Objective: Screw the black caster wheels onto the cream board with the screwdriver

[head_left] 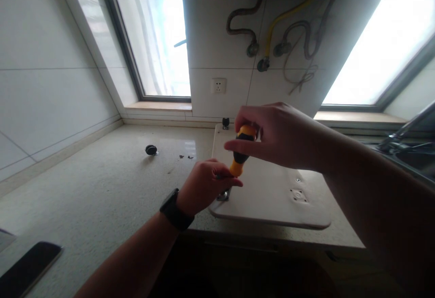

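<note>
My right hand (pixel 272 137) is wrapped round the handle of a yellow and black screwdriver (pixel 242 156), which leans with its lower end toward the left. At that lower end, the fingers of my left hand (pixel 209 182) pinch together around the screwdriver, hiding its shaft and tip. Just beneath them a metal fitting (pixel 223 195) shows at the near left corner of a pale, round-cornered board (pixel 268 203) lying flat. A small black caster (pixel 225 123) stands at the board's far left corner. On its near right part is a square mount (pixel 298 195) with holes.
On the stone counter (pixel 112 189) lie a loose black caster (pixel 151 150) and several small screws (pixel 186 156). A dark phone-like slab (pixel 29 268) is at the near left. To the right are a sink (pixel 414 157) and tap (pixel 404 130). Pipes (pixel 268 40) and a socket (pixel 218 85) are on the wall.
</note>
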### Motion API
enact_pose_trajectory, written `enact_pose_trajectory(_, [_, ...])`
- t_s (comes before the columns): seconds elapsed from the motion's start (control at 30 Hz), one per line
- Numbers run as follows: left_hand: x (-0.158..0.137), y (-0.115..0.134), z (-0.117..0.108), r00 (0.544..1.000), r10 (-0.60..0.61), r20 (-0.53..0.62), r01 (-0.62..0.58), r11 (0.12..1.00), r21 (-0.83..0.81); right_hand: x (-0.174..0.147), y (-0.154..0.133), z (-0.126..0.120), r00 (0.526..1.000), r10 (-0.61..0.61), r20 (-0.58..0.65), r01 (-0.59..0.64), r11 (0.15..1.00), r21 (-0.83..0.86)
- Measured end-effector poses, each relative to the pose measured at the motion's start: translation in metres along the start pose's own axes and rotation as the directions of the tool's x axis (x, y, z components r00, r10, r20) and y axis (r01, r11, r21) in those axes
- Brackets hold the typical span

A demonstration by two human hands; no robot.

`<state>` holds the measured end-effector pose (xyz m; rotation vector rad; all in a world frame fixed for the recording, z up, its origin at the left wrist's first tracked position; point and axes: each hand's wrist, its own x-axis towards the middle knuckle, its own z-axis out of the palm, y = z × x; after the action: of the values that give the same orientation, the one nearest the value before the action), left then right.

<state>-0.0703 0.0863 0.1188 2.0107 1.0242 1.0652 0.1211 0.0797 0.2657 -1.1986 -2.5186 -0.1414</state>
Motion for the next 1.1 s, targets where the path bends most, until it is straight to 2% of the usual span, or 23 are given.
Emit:
enact_pose_trajectory(0.1, [0.0, 0.004, -0.002, 1.0, 0.014, -0.008, -0.014, 1.0, 0.014, -0.006, 0.009, -0.004, 0.981, -0.168, 0.096, 0.153, 0.977, 0.151])
enact_pose_trajectory(0.2, [0.001, 0.005, -0.003, 1.0, 0.022, 0.005, -0.022, 1.0, 0.013, -0.008, 0.013, -0.006, 0.967, -0.216, 0.132, 0.185, 0.96, 0.21])
enact_pose_trajectory(0.3, [0.002, 0.004, -0.005, 0.998, 0.023, 0.058, -0.021, 0.999, -0.044, -0.006, 0.012, -0.007, 0.981, -0.144, 0.129, 0.123, 0.98, 0.154])
enact_pose_trajectory(0.4, [0.002, 0.004, -0.007, 0.989, 0.035, 0.144, -0.014, 0.99, -0.142, -0.004, 0.005, -0.005, 0.998, -0.015, 0.055, 0.015, 1.0, -0.005])
enact_pose_trajectory(0.5, [0.001, 0.005, -0.007, 0.978, 0.018, 0.206, 0.023, 0.981, -0.191, -0.003, -0.007, -0.002, 0.996, 0.092, -0.002, -0.092, 0.994, -0.06])
enact_pose_trajectory(0.63, [0.0, 0.003, -0.006, 0.992, -0.058, 0.109, 0.071, 0.99, -0.119, -0.001, -0.02, 0.003, 0.977, 0.204, -0.055, -0.209, 0.97, -0.122])
enact_pose_trajectory(0.73, [0.0, 0.001, -0.006, 0.997, -0.061, 0.04, 0.063, 0.997, -0.049, -0.002, -0.021, 0.007, 0.966, 0.236, -0.11, -0.253, 0.95, -0.185])
enact_pose_trajectory(0.8, [0.0, 0.001, -0.006, 0.999, -0.044, 0.027, 0.045, 0.998, -0.036, -0.006, -0.016, 0.008, 0.972, 0.195, -0.131, -0.214, 0.966, -0.147])
enact_pose_trajectory(0.83, [-0.001, 0.002, -0.006, 0.999, -0.044, 0.024, 0.045, 0.998, -0.038, -0.008, -0.012, 0.008, 0.981, 0.145, -0.129, -0.157, 0.983, -0.091])
enact_pose_trajectory(0.9, [-0.001, 0.003, -0.007, 0.998, -0.064, 0.024, 0.065, 0.997, -0.046, -0.013, -0.003, 0.008, 0.996, -0.013, -0.091, 0.018, 0.998, 0.053])
enact_pose_trajectory(0.97, [-0.001, 0.004, -0.007, 0.996, -0.074, 0.042, 0.076, 0.995, -0.062, -0.017, 0.006, 0.006, 0.985, -0.172, -0.018, 0.173, 0.97, 0.173])
enact_pose_trajectory(1.03, [-0.001, 0.004, -0.006, 0.996, -0.062, 0.063, 0.067, 0.994, -0.086, -0.018, 0.013, 0.004, 0.969, -0.242, 0.046, 0.227, 0.95, 0.215])
enact_pose_trajectory(1.1, [0.0, 0.003, -0.006, 0.996, -0.058, 0.065, 0.065, 0.992, -0.105, -0.017, 0.015, 0.002, 0.974, -0.221, 0.057, 0.206, 0.958, 0.198])
